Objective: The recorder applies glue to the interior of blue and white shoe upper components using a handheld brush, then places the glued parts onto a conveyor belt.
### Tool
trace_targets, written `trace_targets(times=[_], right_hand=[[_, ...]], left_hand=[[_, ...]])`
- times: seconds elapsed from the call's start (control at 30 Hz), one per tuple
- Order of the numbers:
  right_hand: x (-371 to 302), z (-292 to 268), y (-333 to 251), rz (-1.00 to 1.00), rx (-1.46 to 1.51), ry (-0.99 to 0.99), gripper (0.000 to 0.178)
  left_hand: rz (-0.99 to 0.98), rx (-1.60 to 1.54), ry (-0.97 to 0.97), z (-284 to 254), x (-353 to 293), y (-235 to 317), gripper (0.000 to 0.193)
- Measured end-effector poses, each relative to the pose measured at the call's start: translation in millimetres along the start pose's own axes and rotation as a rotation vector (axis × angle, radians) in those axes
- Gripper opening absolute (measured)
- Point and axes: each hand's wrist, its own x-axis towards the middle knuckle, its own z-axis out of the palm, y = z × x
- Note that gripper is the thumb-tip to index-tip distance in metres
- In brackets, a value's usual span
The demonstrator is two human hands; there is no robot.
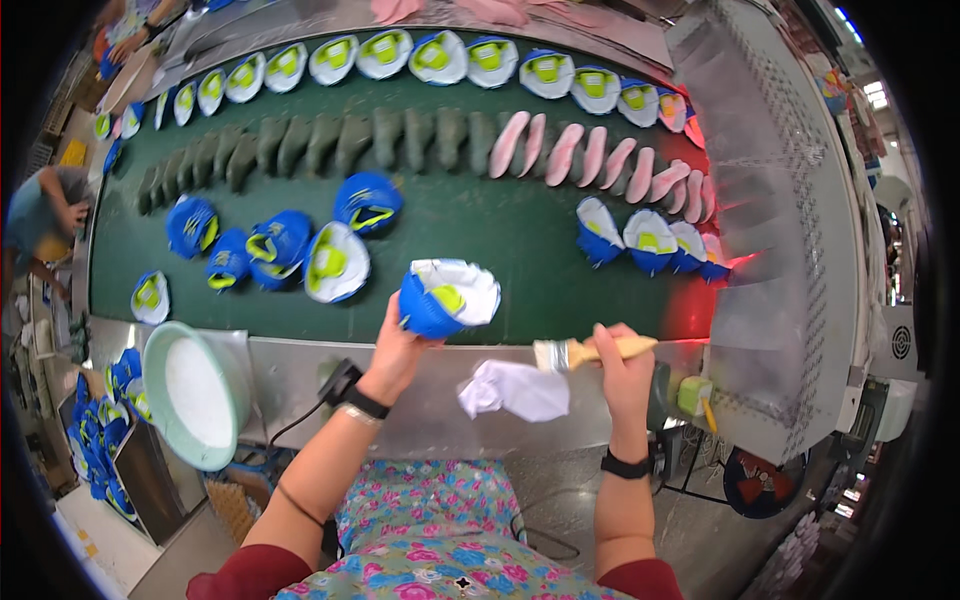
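My left hand (394, 358) is closed round a blue shoe upper (428, 312), held up over the near edge of the green belt. The upper's open side faces up, showing white lining and a lime-green patch. In my right hand (624, 378) is a flat paintbrush (628, 347) with a pale wooden handle, its bristles pointing left, apart from the upper. Between my hands, a crumpled white cloth (530, 393) lies on the metal ledge (440, 400). More blue uppers (277, 240) sit in a loose group on the belt, left of the held one.
Dark lasts and pink insoles (565, 154) line the belt (470, 215), with a row of uppers (384, 54) behind. A pale green basin (232, 425) holding white stuff stands left. Red light glows at the grey machine housing (775, 300) on the right. A co-worker (45, 215) is far left.
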Motion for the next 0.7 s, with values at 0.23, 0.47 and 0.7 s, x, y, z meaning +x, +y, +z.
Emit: trace_targets(times=[0.23, 0.47, 0.7], right_hand=[[46, -34, 45, 0.047, 0.151, -0.031, 0.028], [80, 4, 45, 0.155, 0.201, -0.255, 0.024], [126, 152, 30, 0.155, 0.157, -0.543, 0.026]], left_hand=[[0.210, -0.108, 0.119, 105, 175, -107, 0.059], [0.412, 1.296, 0.409, 42, 130, -37, 0.067], [0.522, 1.861, 0.446, -61, 177, 83, 0.068]])
